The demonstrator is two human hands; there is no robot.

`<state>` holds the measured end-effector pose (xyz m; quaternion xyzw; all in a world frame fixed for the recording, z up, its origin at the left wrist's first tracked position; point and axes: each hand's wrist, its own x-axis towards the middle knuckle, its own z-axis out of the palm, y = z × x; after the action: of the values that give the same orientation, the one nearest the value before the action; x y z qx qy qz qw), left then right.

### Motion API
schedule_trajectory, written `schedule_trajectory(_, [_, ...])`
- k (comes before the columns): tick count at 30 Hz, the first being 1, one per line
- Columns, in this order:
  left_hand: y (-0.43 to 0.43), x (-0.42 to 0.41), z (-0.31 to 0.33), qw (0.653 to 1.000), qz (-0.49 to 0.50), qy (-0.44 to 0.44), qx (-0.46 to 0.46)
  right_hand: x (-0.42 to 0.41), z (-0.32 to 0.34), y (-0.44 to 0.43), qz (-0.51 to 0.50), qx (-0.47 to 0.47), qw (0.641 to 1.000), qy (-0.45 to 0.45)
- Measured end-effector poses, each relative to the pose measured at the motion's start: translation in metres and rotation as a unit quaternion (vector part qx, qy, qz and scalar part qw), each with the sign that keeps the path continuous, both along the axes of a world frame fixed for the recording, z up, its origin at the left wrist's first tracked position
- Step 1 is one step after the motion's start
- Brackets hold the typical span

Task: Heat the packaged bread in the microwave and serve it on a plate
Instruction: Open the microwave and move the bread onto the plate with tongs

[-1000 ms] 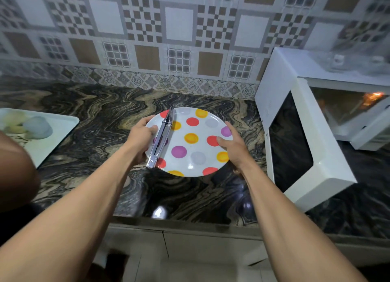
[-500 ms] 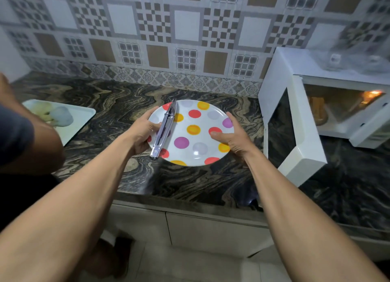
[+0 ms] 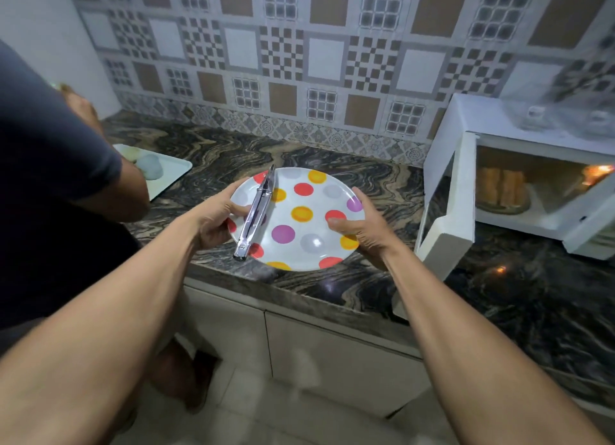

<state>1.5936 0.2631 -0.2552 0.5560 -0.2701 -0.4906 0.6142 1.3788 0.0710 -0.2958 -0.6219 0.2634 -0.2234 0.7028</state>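
Plate [image 3: 293, 226], now nearer counter [image 3: 332, 168] edge, rim within fingers [image 3: 336, 223] of left hand [image 3: 213, 223] and right hand [image 3: 364, 233].

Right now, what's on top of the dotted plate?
Only closed metal tongs lying along the left side of the plate, plus both thumbs: left hand and right hand grip its rims. No bread on it. The tongs and thumbs cover some dots; the fingers underneath are hidden.
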Motion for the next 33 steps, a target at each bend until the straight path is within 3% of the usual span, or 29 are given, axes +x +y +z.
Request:
schedule_trajectory(14, [0.065,-0.045,0.022,1.0,-0.027,-0.006,0.01,-0.058,0.026,0.072,0.033,-0.002,0.998,-0.048])
schedule_trajectory(33, [0.088,-0.166,0.028,0.989,-0.143,0.003,0.028,-0.222,0.038,0.147,-0.079,-0.054,0.995,-0.038])
